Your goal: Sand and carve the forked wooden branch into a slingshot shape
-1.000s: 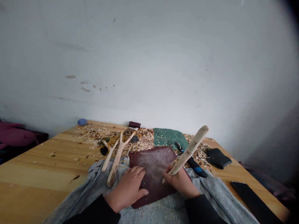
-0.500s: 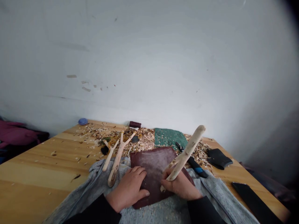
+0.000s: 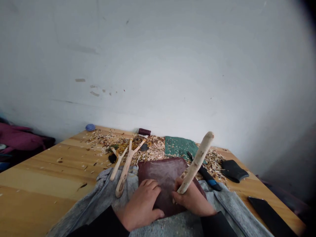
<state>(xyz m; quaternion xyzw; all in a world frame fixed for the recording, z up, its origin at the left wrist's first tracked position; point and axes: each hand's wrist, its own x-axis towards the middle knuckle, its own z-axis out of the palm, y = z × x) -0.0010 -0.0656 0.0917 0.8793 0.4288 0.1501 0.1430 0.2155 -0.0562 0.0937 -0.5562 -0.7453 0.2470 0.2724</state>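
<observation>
Behind a yellowish wooden table (image 3: 49,177) stands a pale grey wall (image 3: 158,65), and over the table's far part many light wood shavings (image 3: 155,148) are spread. On a grey woven cloth (image 3: 229,205) at the near side lies a dusty, dark maroon sheet (image 3: 160,168). The person's right hand (image 3: 194,199) is closed around a pale, peeled wooden stick (image 3: 199,156) near its lower end, over the sheet; whether the tip touches it cannot be told, because the fingers hide this place. Compared with one second ago, the stick stands more upright, its upper end gone to the left. The left hand (image 3: 144,202), open and flat on the sheet, has slid a little nearer to the right one and now covers the sheet's near left corner. This suggests that the stick is being worked over the sheet while the left hand keeps it steady. As for containers, no box or bowl can be seen; the shavings lie loose, some upon a flat green piece (image 3: 179,144). Dark brown thread seems wound on a small spool (image 3: 144,131) beside the wall.
</observation>
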